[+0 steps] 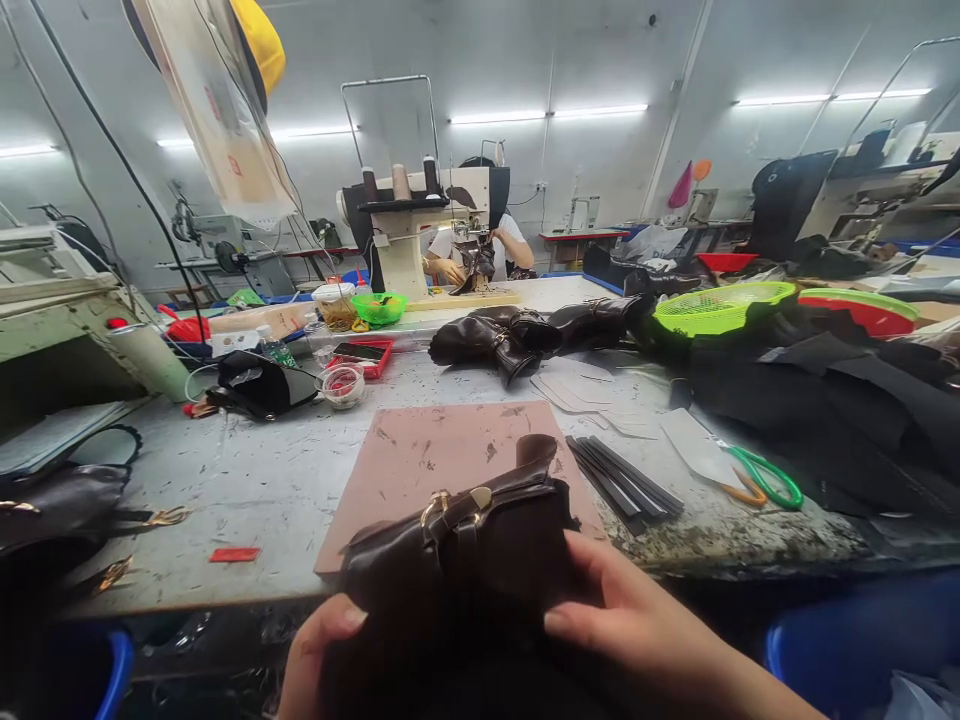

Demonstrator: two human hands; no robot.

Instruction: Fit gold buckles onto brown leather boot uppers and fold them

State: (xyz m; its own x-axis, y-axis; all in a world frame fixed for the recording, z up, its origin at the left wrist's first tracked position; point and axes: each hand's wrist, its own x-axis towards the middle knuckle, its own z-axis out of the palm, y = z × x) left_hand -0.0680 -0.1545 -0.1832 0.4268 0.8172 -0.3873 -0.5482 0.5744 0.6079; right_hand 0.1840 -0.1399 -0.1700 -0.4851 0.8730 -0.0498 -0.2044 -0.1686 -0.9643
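A dark brown leather boot upper (pixel 450 540), with a strap and gold-coloured buckle (pixel 435 510), is held between my two hands at the front edge of the table. My left hand (pixel 319 650) grips its left end, thumb on top and the other fingers hidden. On the right, my right hand (pixel 622 610) pinches the other end, its thumb on the near side. The boot upper partly covers a pinkish board (pixel 420 450). Dark strips (pixel 626 485) lie beside the board's right edge.
Green-handled scissors (pixel 780 480) lie right, near black material (pixel 832 410) and a green basket (pixel 720 308). More boot uppers (pixel 487 340) lie behind the board. Across the table a person works at a sewing machine (pixel 405 230). A red piece (pixel 234 554) lies left; blue bins stand below.
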